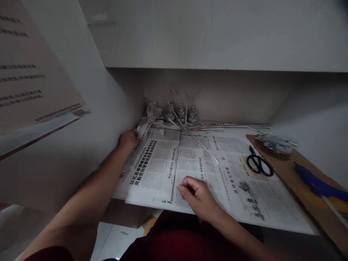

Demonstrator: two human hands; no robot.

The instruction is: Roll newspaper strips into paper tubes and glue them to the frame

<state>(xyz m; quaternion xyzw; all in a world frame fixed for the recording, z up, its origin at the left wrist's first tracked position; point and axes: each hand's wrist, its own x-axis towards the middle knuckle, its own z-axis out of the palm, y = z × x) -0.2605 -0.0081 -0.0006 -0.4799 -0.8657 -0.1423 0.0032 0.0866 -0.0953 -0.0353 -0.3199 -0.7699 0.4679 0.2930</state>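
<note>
My left hand (pixel 129 140) reaches to the left edge of the newspaper-covered table. Its fingers are closed on the edge of a folded newspaper (pixel 145 128), though part of the grip is hidden. My right hand (pixel 198 195) is curled into a loose fist over the front of the spread newspaper (pixel 160 168), with nothing visible in it. Beyond the hands, thin rolled-paper sticks (pixel 205 148) fan out from a joined centre (pixel 185 128). Several small woven cones (pixel 193 114) with sticks poking up stand at the back.
Black-handled scissors (pixel 259 165) lie at the right. Beside them, a cardboard sheet (pixel 282 168) carries a crumpled grey bundle (pixel 276 143) and a blue glue gun (pixel 318 183). Long paper sticks (pixel 231 126) line the back. A white cabinet (pixel 212 36) overhangs the table.
</note>
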